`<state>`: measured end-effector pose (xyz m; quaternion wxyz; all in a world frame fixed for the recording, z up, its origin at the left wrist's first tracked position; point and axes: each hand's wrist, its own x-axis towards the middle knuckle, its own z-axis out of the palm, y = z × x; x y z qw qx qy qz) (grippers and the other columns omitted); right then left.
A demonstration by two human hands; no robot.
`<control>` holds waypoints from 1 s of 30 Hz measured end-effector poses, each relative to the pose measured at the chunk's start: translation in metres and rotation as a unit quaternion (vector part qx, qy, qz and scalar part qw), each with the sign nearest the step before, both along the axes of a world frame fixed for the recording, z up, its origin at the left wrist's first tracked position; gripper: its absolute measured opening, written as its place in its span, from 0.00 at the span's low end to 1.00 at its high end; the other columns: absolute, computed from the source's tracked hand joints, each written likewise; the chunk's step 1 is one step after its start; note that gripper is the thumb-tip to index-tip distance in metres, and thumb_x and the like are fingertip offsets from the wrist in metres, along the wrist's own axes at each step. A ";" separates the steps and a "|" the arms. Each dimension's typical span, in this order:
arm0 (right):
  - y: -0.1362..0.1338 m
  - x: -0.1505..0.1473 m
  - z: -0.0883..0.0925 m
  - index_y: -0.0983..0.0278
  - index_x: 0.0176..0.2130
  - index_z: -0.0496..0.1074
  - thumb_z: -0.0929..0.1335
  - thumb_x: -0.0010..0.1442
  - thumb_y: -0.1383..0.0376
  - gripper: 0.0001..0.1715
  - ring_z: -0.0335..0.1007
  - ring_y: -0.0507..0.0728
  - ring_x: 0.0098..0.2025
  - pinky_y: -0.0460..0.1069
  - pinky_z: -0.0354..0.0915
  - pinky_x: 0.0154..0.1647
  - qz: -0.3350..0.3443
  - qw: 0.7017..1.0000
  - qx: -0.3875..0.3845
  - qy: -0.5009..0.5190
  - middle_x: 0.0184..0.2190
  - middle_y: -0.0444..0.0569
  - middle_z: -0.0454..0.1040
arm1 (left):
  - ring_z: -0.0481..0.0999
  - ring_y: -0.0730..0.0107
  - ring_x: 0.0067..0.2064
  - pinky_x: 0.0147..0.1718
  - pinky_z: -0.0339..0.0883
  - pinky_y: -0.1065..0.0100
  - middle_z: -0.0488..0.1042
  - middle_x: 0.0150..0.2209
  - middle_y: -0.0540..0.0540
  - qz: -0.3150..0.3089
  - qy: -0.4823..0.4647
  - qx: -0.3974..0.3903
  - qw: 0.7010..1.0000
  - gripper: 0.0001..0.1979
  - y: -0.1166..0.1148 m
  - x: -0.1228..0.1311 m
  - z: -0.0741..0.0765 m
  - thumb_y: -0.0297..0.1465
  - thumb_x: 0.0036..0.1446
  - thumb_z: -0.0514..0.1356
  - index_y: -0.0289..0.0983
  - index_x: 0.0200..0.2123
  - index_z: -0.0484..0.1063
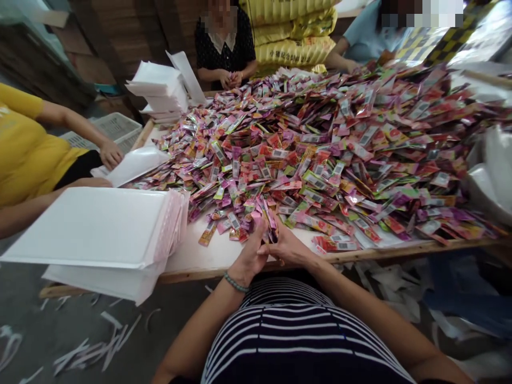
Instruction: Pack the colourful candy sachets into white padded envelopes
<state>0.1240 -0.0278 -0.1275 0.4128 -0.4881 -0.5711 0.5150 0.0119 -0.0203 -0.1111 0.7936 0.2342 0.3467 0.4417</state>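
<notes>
My left hand [253, 249] and my right hand [287, 246] meet at the front edge of the table, closed together around a small bundle of shiny snack packets [265, 217]. The bundle stands upright between my palms, its pink and purple ends pointing away from me. A bead bracelet [236, 282] circles my left wrist. Right beyond my hands spreads a large heap of colourful packets [304, 144], many showing barcodes. A few loose packets [336, 244] lie near the edge, to the right of my right hand.
A stack of white padded envelopes [92, 224] overhangs the table's left front corner. At left, a person in yellow [36, 144] handles a white envelope [138, 162]. Two more people sit across the heap. Another envelope stack [160, 88] stands at the far left. Paper strips [100, 341] litter the floor.
</notes>
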 end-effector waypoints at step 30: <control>-0.015 0.008 0.007 0.60 0.15 0.59 0.75 0.41 0.55 0.24 0.52 0.48 0.15 0.45 0.52 0.13 -0.092 0.980 -0.125 0.126 0.10 0.38 0.56 | 0.76 0.52 0.45 0.42 0.68 0.59 0.76 0.43 0.33 -0.084 0.948 0.183 0.245 0.19 0.004 -0.208 0.111 0.25 0.55 0.53 0.28 0.49 0.71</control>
